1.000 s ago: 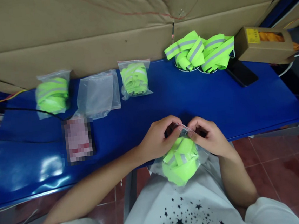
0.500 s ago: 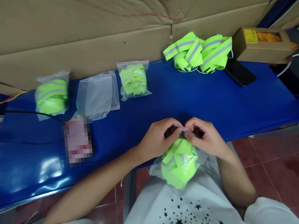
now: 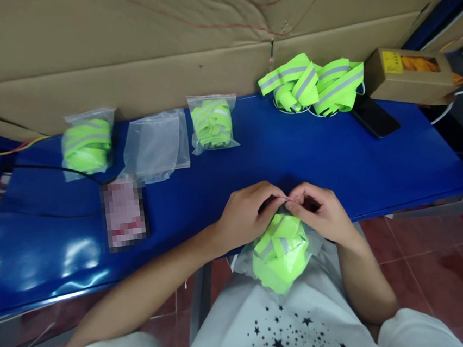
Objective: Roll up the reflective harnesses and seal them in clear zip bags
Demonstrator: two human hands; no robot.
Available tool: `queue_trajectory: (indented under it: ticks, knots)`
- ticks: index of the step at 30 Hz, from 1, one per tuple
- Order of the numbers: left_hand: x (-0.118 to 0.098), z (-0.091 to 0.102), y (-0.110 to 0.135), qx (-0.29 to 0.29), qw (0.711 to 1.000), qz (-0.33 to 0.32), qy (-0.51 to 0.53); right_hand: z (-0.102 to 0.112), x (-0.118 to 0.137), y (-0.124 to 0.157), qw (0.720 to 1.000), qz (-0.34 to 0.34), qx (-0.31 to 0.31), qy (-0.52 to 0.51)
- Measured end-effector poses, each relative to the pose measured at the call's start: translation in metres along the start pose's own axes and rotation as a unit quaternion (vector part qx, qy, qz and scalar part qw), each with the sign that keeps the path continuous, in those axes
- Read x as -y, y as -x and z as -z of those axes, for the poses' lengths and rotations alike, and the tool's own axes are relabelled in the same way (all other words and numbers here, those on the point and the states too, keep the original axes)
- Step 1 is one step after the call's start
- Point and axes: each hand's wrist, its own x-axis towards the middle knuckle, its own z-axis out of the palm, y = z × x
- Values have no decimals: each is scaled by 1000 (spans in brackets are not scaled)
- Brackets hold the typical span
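1. Clear bag (image 3: 281,258) of yellow-green bands (image 3: 284,272), held at the near edge of the surface (image 3: 316,160); left hand (image 3: 247,213), fingers pinching its top edge.
2. Right hand (image 3: 323,211), fingers pinching that edge alongside.
3. Loose bands (image 3: 308,81), far side.
4. Black phone (image 3: 375,117).

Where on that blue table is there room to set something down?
A wide patch of the table lies bare between the phone and the right hand, which pinches a bag of straps. Another, farther back, lies between the loose straps and the packed bag left of them. Crowded: back left, with packed and flat bags; back right, with straps, phone and box.
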Motion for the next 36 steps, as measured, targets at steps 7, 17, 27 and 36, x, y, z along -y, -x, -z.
queue_trajectory:
  ticks: [7, 17, 27, 36]
  knots:
    - [4, -2, -1, 1, 1000, 5, -8, -2, -1, 3, 1000, 5, -21, 17]
    - [0, 2, -1, -15, 1000, 3, 23, -1, 1, 1, 1000, 12, -17, 15]
    - [5, 6, -4, -57, 996, 17, 61, 0, -1, 1, 1000, -10, -12, -2]
    - [28, 19, -18, -181, 969, 104, 131, 2, -17, 4, 993, -59, -75, -66]
